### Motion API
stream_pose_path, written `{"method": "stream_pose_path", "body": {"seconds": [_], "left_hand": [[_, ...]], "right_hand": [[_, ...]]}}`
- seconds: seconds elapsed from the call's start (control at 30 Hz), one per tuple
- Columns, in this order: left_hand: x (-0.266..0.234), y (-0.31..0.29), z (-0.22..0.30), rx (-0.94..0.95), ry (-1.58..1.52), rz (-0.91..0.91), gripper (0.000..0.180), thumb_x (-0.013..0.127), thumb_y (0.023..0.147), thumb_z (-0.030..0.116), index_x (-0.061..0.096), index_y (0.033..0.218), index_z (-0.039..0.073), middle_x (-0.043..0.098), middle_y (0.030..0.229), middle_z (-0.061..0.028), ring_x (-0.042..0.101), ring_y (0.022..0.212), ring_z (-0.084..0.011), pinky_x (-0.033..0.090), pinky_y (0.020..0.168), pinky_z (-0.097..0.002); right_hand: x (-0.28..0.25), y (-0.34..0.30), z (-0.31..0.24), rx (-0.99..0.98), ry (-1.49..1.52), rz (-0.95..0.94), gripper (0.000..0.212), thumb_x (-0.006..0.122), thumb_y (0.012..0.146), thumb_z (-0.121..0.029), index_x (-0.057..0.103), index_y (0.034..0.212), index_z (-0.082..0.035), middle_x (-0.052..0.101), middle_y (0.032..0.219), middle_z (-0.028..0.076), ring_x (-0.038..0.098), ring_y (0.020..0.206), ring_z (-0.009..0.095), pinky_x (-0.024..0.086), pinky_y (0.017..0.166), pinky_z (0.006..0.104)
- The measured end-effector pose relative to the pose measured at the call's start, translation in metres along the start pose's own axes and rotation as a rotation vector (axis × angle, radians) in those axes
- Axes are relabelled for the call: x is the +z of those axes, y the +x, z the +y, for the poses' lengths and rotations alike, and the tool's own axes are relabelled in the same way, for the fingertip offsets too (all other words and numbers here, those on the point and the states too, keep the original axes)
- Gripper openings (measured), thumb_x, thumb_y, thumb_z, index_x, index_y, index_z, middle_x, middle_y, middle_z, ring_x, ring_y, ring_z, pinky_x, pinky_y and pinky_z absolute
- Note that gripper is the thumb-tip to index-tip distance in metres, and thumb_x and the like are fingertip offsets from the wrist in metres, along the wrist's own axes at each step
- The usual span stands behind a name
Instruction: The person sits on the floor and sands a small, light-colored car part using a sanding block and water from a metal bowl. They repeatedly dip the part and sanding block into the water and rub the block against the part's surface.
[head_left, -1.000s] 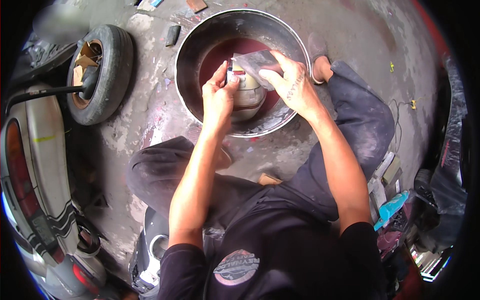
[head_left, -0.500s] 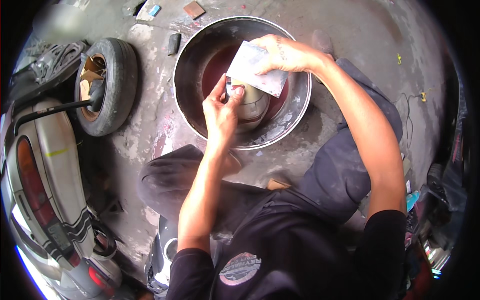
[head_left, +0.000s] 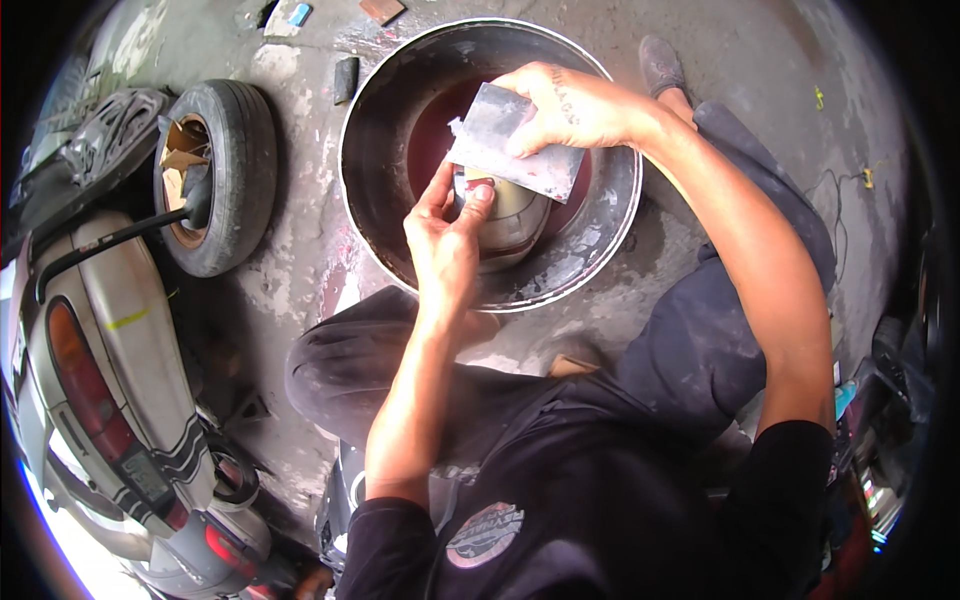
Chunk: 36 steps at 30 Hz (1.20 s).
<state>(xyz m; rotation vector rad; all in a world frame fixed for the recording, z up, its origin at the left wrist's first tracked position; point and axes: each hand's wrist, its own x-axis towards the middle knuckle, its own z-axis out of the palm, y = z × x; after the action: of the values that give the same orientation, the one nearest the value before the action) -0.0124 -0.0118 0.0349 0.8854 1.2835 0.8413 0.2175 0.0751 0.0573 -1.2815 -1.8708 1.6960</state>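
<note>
A round dark basin (head_left: pixel 378 165) with a pale rim stands on the floor ahead of my crossed legs, reddish liquid (head_left: pixel 432 138) in its bottom. Over it, my left hand (head_left: pixel 445 240) grips a cream, rounded, glossy part (head_left: pixel 518 212) with a dark line across it, thumb on its upper left edge. My right hand (head_left: pixel 575 108) pinches a grey rectangular sheet (head_left: pixel 488 125), sandpaper by its look, thumb on the upper face and fingers behind. The sheet hangs over the part's far end and hides it; whether they touch, I cannot tell.
To the left stands a tyre (head_left: pixel 243 180) with cardboard scraps in its rim. Nearer lies a motorcycle tail panel (head_left: pixel 140 330) with red and orange lights. A dark block (head_left: pixel 346 80) rests beside the basin; a brown block (head_left: pixel 382 10) lies farther off.
The sheet has tilted in my right hand and now looks darker grey. Both hands stay over the basin with the same hold. The whole view has shifted slightly.
</note>
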Motion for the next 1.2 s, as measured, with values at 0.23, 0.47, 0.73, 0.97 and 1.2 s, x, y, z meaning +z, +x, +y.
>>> {"method": "stream_pose_path", "body": {"seconds": [0.23, 0.47, 0.73, 0.97, 1.2], "left_hand": [[0.001, 0.003, -0.004, 0.018, 0.0, -0.006, 0.054, 0.077, 0.096, 0.012, 0.059, 0.144, -0.007, 0.074, 0.119, -0.0131, 0.068, 0.103, -0.0144, 0.053, 0.095, -0.0281], [0.004, 0.001, 0.002, 0.018, -0.02, -0.038, 0.051, 0.077, 0.096, 0.013, 0.062, 0.141, -0.006, 0.074, 0.118, -0.0121, 0.068, 0.102, -0.0135, 0.053, 0.093, -0.0276], [-0.001, 0.001, 0.001, -0.019, -0.014, -0.038, 0.039, 0.078, 0.096, 0.013, 0.068, 0.13, -0.005, 0.075, 0.113, -0.0105, 0.068, 0.099, -0.0136, 0.054, 0.092, -0.0288], [0.003, -0.002, 0.003, -0.059, -0.098, -0.015, 0.034, 0.079, 0.095, 0.012, 0.071, 0.124, -0.005, 0.076, 0.108, -0.0091, 0.068, 0.096, -0.0122, 0.053, 0.088, -0.0274], [0.006, 0.0, 0.009, -0.083, -0.17, 0.107, 0.03, 0.082, 0.089, 0.007, 0.075, 0.116, -0.004, 0.077, 0.103, -0.0086, 0.067, 0.088, -0.011, 0.051, 0.081, -0.027]], "right_hand": [[0.005, 0.005, 0.015, -0.081, 0.063, 0.03, 0.045, 0.08, 0.077, -0.014, 0.069, 0.119, 0.001, 0.077, 0.097, 0.008, 0.073, 0.085, 0.015, 0.058, 0.078, 0.0321], [0.004, 0.02, 0.022, -0.043, 0.206, -0.024, 0.041, 0.079, 0.075, -0.009, 0.07, 0.114, 0.002, 0.076, 0.094, 0.007, 0.071, 0.084, 0.014, 0.058, 0.076, 0.0326], [-0.008, 0.031, -0.006, 0.018, 0.013, -0.147, 0.043, 0.081, 0.071, -0.009, 0.073, 0.113, -0.001, 0.078, 0.097, 0.011, 0.072, 0.088, 0.018, 0.057, 0.079, 0.0361], [-0.002, 0.034, -0.015, -0.097, -0.182, -0.075, 0.047, 0.077, 0.075, -0.013, 0.069, 0.118, 0.004, 0.076, 0.096, 0.015, 0.073, 0.089, 0.022, 0.057, 0.08, 0.0375], [0.003, 0.05, 0.009, -0.287, -0.199, 0.06, 0.038, 0.077, 0.072, -0.006, 0.071, 0.108, 0.003, 0.075, 0.089, 0.012, 0.072, 0.087, 0.021, 0.057, 0.079, 0.037]]}}
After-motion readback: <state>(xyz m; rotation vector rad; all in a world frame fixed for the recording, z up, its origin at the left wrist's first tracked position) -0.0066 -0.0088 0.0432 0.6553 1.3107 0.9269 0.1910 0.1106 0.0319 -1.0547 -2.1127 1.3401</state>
